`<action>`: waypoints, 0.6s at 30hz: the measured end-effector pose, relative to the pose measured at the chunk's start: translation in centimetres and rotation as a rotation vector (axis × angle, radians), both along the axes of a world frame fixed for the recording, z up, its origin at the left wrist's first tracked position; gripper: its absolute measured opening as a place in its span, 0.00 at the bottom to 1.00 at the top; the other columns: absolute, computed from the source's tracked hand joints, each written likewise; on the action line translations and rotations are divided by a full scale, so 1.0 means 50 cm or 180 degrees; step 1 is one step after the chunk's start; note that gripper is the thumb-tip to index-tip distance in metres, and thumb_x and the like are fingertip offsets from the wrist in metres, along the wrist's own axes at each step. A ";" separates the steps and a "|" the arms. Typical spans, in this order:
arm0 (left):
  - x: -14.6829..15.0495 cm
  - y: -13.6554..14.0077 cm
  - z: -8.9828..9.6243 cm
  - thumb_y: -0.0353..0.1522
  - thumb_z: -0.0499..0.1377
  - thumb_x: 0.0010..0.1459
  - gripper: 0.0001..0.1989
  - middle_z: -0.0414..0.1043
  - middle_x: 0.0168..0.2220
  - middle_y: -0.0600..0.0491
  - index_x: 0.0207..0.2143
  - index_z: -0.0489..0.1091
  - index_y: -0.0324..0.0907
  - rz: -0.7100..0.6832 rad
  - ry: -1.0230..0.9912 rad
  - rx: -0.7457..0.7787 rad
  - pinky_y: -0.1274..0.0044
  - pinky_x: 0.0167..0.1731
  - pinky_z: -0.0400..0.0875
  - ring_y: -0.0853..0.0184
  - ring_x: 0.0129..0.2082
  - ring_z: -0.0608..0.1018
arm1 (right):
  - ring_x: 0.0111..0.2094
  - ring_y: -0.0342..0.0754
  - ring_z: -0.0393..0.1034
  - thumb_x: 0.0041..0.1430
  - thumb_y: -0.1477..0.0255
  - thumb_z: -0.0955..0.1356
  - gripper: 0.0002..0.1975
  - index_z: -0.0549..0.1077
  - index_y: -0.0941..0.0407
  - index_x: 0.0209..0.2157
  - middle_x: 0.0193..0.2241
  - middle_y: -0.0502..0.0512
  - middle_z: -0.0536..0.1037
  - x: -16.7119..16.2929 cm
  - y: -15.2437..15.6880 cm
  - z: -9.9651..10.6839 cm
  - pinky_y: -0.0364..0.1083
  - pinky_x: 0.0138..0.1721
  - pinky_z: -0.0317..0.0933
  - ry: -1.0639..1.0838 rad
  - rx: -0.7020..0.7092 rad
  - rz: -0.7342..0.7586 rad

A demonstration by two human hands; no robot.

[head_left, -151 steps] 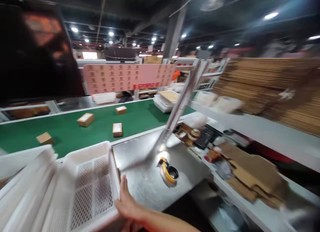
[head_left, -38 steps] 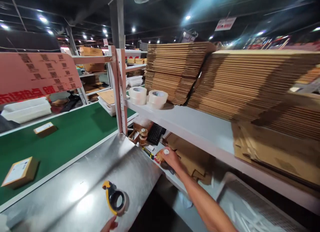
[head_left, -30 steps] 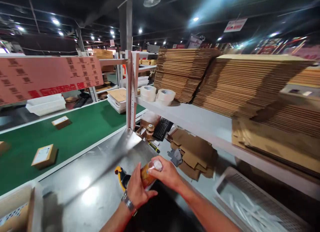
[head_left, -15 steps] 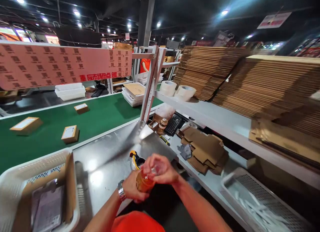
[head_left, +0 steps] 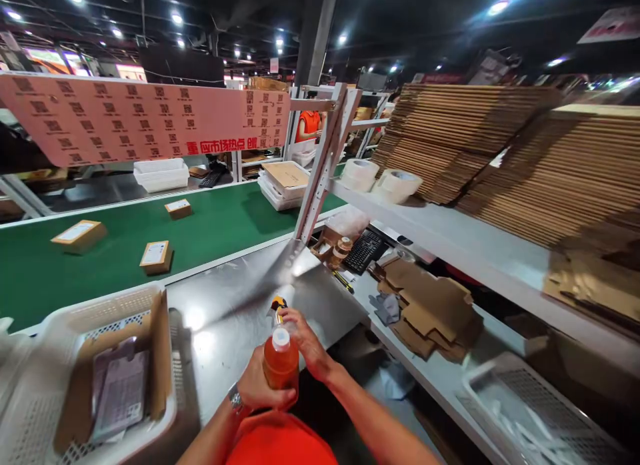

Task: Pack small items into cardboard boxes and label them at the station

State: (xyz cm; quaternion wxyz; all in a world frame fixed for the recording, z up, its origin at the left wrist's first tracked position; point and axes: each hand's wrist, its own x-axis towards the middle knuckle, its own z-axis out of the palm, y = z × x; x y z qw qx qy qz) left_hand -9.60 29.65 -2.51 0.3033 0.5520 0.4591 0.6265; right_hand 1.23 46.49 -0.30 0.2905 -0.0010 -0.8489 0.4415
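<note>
My left hand [head_left: 260, 383] is wrapped round a clear bottle of orange drink [head_left: 281, 361], low over the bench edge in front of my red shirt. The white cap sits on the bottle's neck, and the bottle stands nearly upright. My right hand [head_left: 306, 341] is just right of and beyond the cap, off the bottle, with its fingers loosely stretched out. Close to those fingertips lies a yellow and black tape dispenser [head_left: 278, 303] on the metal bench [head_left: 225, 318]. The bottle and right hand partly hide the dispenser; whether the fingers touch it is unclear.
A white basket [head_left: 167, 385] with clear-packed items stands at left. Small boxes [head_left: 156, 257] lie on the green belt [head_left: 225, 225]. To the right are flattened cartons [head_left: 435, 305], a keyboard [head_left: 367, 250], another bottle [head_left: 342, 250], and tape rolls [head_left: 359, 174] on a shelf.
My right hand has come off the bottle's top and moved just beyond it, uncovering the white cap. The left hand keeps its grip, and the bottle is lower and more upright. The view has shifted left.
</note>
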 end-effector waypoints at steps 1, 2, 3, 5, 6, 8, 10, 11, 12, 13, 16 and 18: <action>0.004 0.000 -0.003 0.45 0.73 0.50 0.27 0.81 0.35 0.46 0.48 0.77 0.38 0.0326 0.0061 0.0005 0.66 0.39 0.80 0.58 0.32 0.81 | 0.71 0.64 0.69 0.74 0.33 0.56 0.42 0.74 0.51 0.65 0.68 0.67 0.74 0.006 0.007 0.013 0.61 0.72 0.65 0.0011 0.0042 0.0001; 0.008 0.002 -0.007 0.41 0.73 0.47 0.32 0.83 0.42 0.44 0.54 0.77 0.39 0.0760 0.0163 0.0027 0.62 0.46 0.83 0.54 0.39 0.85 | 0.68 0.63 0.72 0.75 0.34 0.55 0.42 0.74 0.52 0.65 0.66 0.68 0.75 0.013 0.013 0.033 0.60 0.69 0.67 0.0019 0.0112 -0.0149; 0.011 0.006 -0.012 0.38 0.73 0.45 0.36 0.83 0.50 0.42 0.59 0.76 0.41 0.1217 0.0309 0.0053 0.58 0.54 0.82 0.49 0.48 0.86 | 0.62 0.61 0.76 0.76 0.35 0.53 0.42 0.75 0.53 0.62 0.62 0.67 0.78 0.021 0.016 0.057 0.58 0.64 0.70 0.0007 0.0194 -0.0362; 0.016 0.015 -0.021 0.33 0.72 0.42 0.38 0.77 0.63 0.39 0.60 0.77 0.42 0.1902 0.0665 0.0043 0.53 0.65 0.78 0.44 0.62 0.82 | 0.43 0.55 0.78 0.78 0.36 0.52 0.39 0.77 0.54 0.47 0.43 0.62 0.81 0.031 0.012 0.106 0.52 0.46 0.70 -0.0212 0.0534 -0.0777; 0.016 0.020 -0.026 0.32 0.71 0.43 0.36 0.74 0.66 0.38 0.59 0.78 0.42 0.2087 0.0829 0.0001 0.54 0.66 0.78 0.43 0.65 0.80 | 0.34 0.53 0.73 0.77 0.36 0.53 0.39 0.76 0.53 0.39 0.35 0.59 0.79 0.033 0.006 0.127 0.50 0.39 0.65 -0.0433 0.0840 -0.0942; 0.014 0.026 -0.037 0.31 0.70 0.45 0.34 0.72 0.68 0.37 0.58 0.77 0.41 0.2278 0.1098 -0.0117 0.56 0.63 0.81 0.44 0.66 0.80 | 0.27 0.51 0.66 0.75 0.35 0.58 0.38 0.74 0.54 0.31 0.26 0.59 0.75 0.027 -0.010 0.155 0.49 0.33 0.55 -0.0945 0.1598 -0.1213; 0.010 0.026 -0.046 0.30 0.69 0.46 0.33 0.72 0.68 0.38 0.58 0.76 0.42 0.2399 0.1312 -0.0244 0.58 0.61 0.83 0.44 0.68 0.78 | 0.24 0.51 0.63 0.73 0.38 0.64 0.36 0.77 0.54 0.28 0.23 0.62 0.74 0.012 -0.020 0.163 0.49 0.31 0.50 -0.1218 0.2095 -0.1574; 0.007 0.025 -0.048 0.29 0.69 0.46 0.33 0.72 0.68 0.38 0.58 0.76 0.43 0.2461 0.1406 -0.0327 0.58 0.60 0.83 0.44 0.68 0.78 | 0.24 0.50 0.62 0.74 0.42 0.66 0.34 0.78 0.55 0.27 0.22 0.63 0.75 0.004 -0.022 0.162 0.49 0.31 0.49 -0.1219 0.2226 -0.1690; 0.004 0.022 -0.049 0.28 0.69 0.45 0.33 0.72 0.69 0.39 0.58 0.75 0.43 0.2514 0.1477 -0.0415 0.58 0.59 0.84 0.44 0.67 0.79 | 0.23 0.50 0.62 0.75 0.46 0.67 0.31 0.80 0.55 0.26 0.22 0.64 0.75 -0.003 -0.022 0.159 0.49 0.31 0.49 -0.1134 0.2307 -0.1679; 0.002 0.018 -0.048 0.27 0.69 0.45 0.34 0.71 0.70 0.38 0.58 0.74 0.43 0.2526 0.1520 -0.0485 0.57 0.59 0.84 0.44 0.66 0.80 | 0.23 0.49 0.61 0.75 0.51 0.67 0.28 0.81 0.55 0.27 0.22 0.64 0.75 -0.009 -0.020 0.156 0.48 0.30 0.49 -0.0984 0.2347 -0.1586; -0.007 0.004 -0.030 0.28 0.71 0.42 0.37 0.70 0.70 0.37 0.58 0.73 0.42 0.2278 0.1450 -0.0536 0.55 0.58 0.84 0.44 0.60 0.83 | 0.22 0.46 0.60 0.75 0.63 0.65 0.23 0.81 0.55 0.26 0.22 0.61 0.77 -0.016 -0.014 0.155 0.47 0.29 0.48 -0.0593 0.2456 -0.1123; -0.013 -0.005 -0.011 0.30 0.71 0.42 0.36 0.71 0.69 0.39 0.57 0.72 0.43 0.1976 0.1357 -0.0542 0.54 0.58 0.83 0.46 0.59 0.84 | 0.22 0.45 0.60 0.73 0.67 0.65 0.23 0.79 0.56 0.23 0.21 0.59 0.77 -0.015 -0.012 0.161 0.48 0.29 0.46 -0.0485 0.2674 -0.0937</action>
